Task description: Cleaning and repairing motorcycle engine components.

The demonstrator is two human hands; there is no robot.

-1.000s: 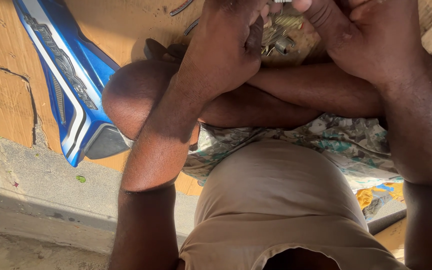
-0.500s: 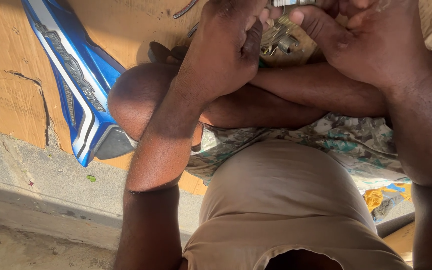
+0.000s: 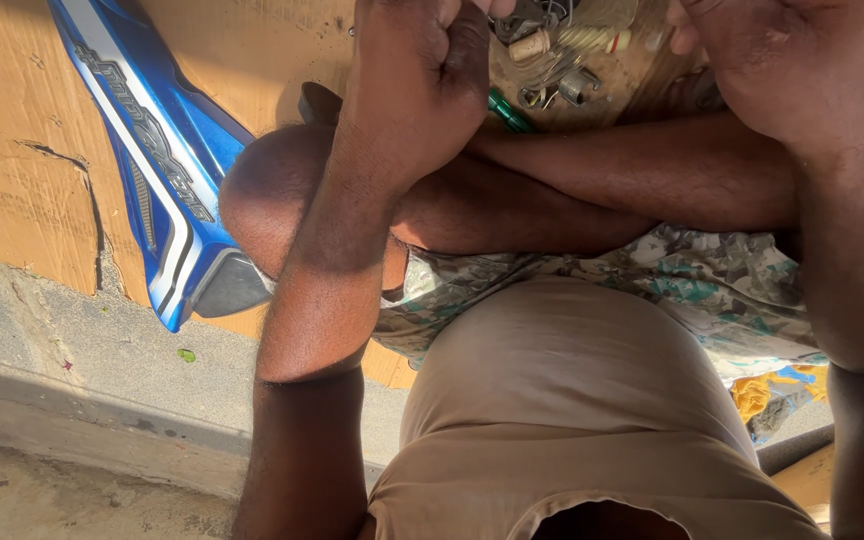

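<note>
Small metal parts (image 3: 562,60) lie in a loose heap at the top middle of the frame, between my two hands. Among them I see a pale cork-like plug (image 3: 529,45), a short grey cylinder (image 3: 577,88) and thin wires, all on a brown dusty surface. A green stick-shaped piece (image 3: 508,110) lies just below the heap, near my left hand.

My left hand (image 3: 417,85) is at the top, left of the heap. Its fingers (image 3: 467,60) are curled tight into a fist and pressed together, and the fist is touching the edge of the parts. If it pinches something inside, I cannot tell, because the fingertips are hidden. My right hand (image 3: 802,60) is at the upper right corner. I see mostly its back and the wrist; the fingers go out of the frame at the top, so I cannot tell if they are spread or closed.

Under the hands my bare knee (image 3: 272,195) and crossed leg fill the middle. A blue plastic panel (image 3: 152,160) with white stripes lies on cardboard (image 3: 12,150) at the upper left. Below it is a grey concrete step (image 3: 72,370). My beige shirt (image 3: 572,420) and patterned shorts (image 3: 692,285) are at the lower right.
</note>
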